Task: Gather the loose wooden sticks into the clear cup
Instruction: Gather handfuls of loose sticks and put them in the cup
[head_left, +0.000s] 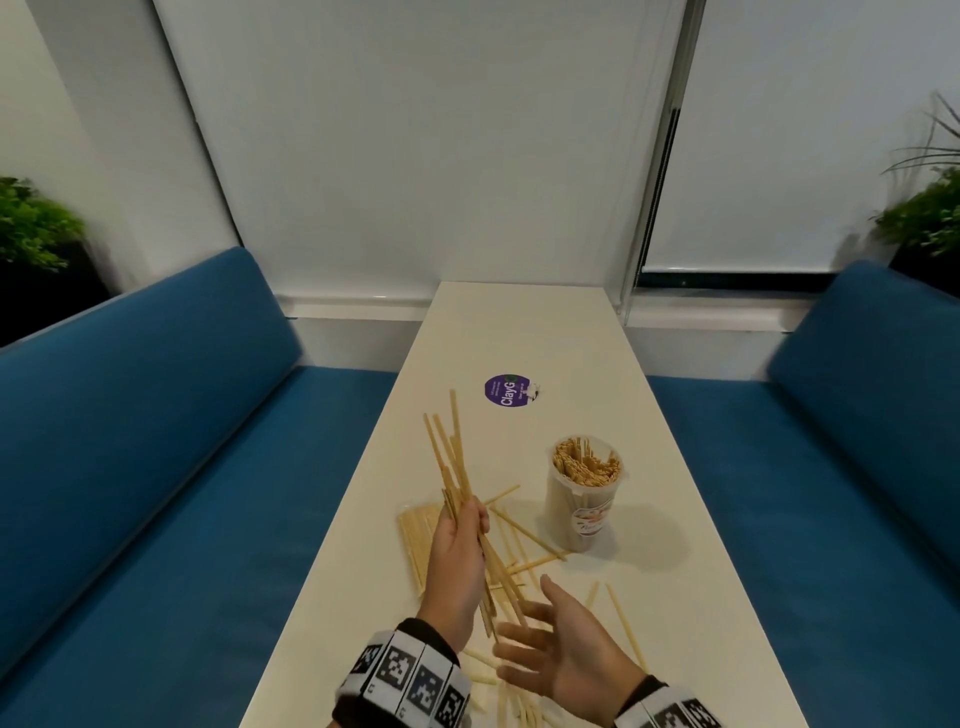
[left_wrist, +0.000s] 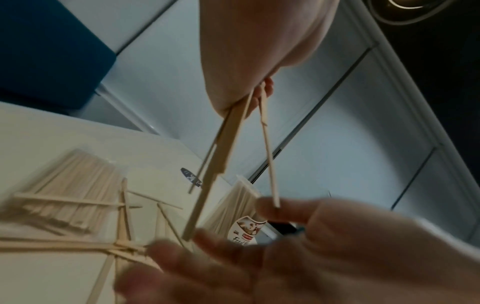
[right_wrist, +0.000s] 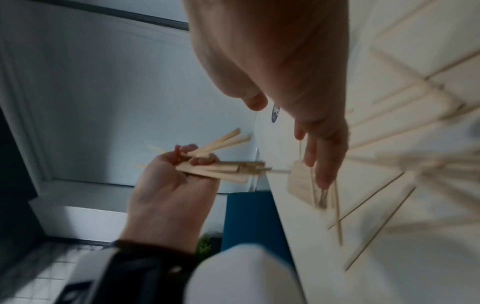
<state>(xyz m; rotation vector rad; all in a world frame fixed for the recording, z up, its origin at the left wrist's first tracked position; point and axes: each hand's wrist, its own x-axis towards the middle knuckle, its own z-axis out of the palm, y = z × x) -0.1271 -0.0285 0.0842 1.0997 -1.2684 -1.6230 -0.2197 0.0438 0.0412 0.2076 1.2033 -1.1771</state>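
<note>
Pale, thin wooden sticks (head_left: 453, 467) — fanned unevenly in left hand (head_left: 457, 561) grip.

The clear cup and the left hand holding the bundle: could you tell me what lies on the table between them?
Head view: a few loose sticks on the table.

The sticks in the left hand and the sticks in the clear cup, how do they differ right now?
The sticks in the left hand are a small bunch, splayed and tilted in the air, gripped by the left hand. The sticks in the clear cup are many more, packed tightly and standing upright, with the clear cup resting on the table. Only the cup's sticks show their ends from above. Both sets are thin, pale wooden sticks.
</note>
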